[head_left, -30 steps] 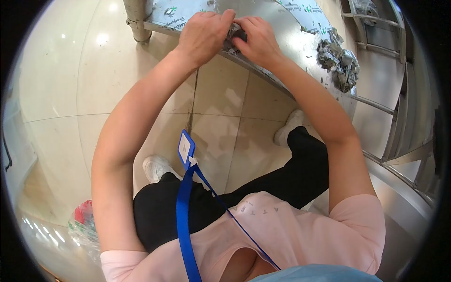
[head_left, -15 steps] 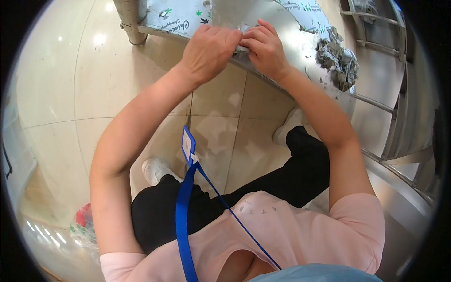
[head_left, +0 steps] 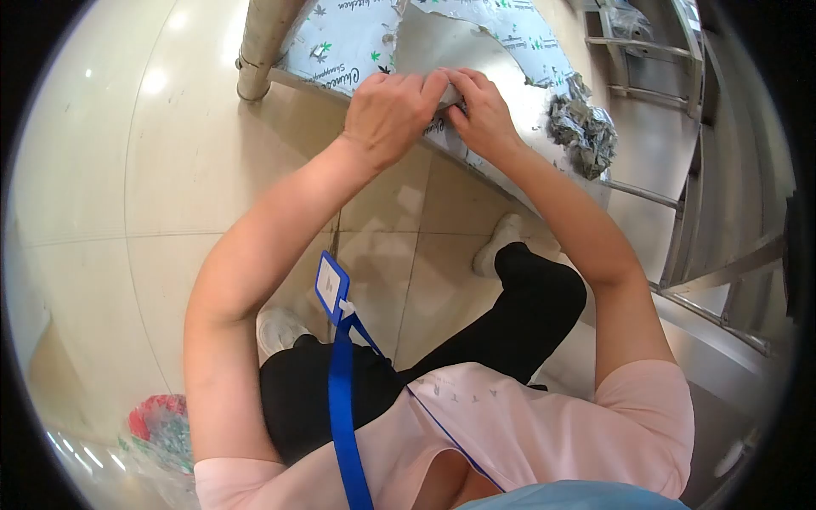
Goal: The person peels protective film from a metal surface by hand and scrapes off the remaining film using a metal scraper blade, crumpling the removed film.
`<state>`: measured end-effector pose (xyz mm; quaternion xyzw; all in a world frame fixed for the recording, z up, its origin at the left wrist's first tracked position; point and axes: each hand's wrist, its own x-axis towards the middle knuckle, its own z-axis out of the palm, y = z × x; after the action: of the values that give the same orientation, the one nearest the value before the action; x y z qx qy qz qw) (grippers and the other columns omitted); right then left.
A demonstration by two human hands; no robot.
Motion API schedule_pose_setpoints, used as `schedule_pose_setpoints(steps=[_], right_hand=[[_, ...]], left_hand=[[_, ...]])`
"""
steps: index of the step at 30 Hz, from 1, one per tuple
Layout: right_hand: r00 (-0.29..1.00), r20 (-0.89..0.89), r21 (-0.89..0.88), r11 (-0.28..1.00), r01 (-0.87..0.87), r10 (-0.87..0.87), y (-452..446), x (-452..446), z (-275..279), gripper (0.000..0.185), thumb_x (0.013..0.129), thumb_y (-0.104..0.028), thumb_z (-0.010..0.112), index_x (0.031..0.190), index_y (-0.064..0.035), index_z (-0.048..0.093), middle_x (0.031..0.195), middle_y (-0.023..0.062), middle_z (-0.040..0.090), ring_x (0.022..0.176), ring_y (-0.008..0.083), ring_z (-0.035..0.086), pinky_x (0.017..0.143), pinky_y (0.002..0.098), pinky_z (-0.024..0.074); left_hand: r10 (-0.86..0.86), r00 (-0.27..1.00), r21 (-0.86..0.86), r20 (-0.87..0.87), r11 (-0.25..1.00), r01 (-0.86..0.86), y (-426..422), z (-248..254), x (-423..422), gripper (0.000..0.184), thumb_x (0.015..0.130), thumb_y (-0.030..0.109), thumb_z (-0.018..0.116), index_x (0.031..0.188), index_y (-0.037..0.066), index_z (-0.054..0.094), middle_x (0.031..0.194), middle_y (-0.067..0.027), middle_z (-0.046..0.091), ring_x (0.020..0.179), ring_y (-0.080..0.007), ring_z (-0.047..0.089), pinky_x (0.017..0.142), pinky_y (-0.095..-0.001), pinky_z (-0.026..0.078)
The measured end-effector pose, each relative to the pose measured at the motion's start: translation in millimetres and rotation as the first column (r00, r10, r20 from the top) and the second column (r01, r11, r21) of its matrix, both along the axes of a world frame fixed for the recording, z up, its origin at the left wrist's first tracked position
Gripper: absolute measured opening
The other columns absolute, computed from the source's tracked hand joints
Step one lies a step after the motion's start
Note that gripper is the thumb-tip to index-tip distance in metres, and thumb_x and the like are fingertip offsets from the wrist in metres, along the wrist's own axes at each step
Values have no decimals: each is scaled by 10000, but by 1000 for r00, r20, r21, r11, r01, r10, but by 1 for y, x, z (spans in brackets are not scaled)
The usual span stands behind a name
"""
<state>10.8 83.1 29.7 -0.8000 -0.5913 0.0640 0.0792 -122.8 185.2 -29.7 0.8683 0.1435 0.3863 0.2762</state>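
Pale tiles (head_left: 76, 314) cover the floor around us, and a steel shelf (head_left: 463, 53) stands low in front. At its near edge, a greyish piece of film (head_left: 450, 96) lies between our two hands. Our right hand (head_left: 484, 121) pinches it narrowly between thumb and fingers; our left hand (head_left: 391, 115) meets it from the other side, fingers curled and their tips hidden, so we cannot tell whether they grip too. Printed wrap (head_left: 336, 53) covers the shelf's left part, with bare metal beside it. Near the right end rests a crumpled grey wad (head_left: 585, 134), well apart from our fingers. Farther out, we see a metal leg (head_left: 259, 47) at the left and a rack (head_left: 642, 47) at the right. Below our wrists hangs a blue-edged badge (head_left: 331, 287), between our white shoes (head_left: 501, 246).
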Motion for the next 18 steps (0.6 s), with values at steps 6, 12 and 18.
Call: schedule_pose_setpoints(steps=[6, 12, 18], right_hand=[[995, 70, -26, 998, -64, 66, -1, 7, -11, 428, 679, -5, 592, 1096, -99, 580, 1081, 152, 581, 966, 344, 532, 860, 402, 438], [977, 45, -11, 978, -208, 208, -1, -1, -2, 409, 686, -55, 601, 1094, -69, 569, 1102, 150, 573, 984, 342, 524, 855, 401, 442], [971, -34, 127, 965, -229, 235, -7, 0, -5, 237, 690, -36, 583, 927, -29, 598, 994, 111, 594, 936, 335, 526, 808, 384, 457]], left_hand=[[2, 1000, -61, -4, 998, -2, -6, 1, 4, 198, 720, 30, 508, 912, 75, 497, 694, -60, 558, 632, -239, 571, 575, -346, 413], [13, 998, -109, -68, 994, -21, -13, 14, -2, 232, 706, 21, 524, 931, 66, 487, 720, -79, 565, 662, -265, 577, 589, -349, 410], [-10, 996, -86, -90, 996, 2, -27, 23, 5, 182, 715, 10, 523, 883, 57, 473, 719, -103, 579, 629, -294, 573, 563, -385, 396]])
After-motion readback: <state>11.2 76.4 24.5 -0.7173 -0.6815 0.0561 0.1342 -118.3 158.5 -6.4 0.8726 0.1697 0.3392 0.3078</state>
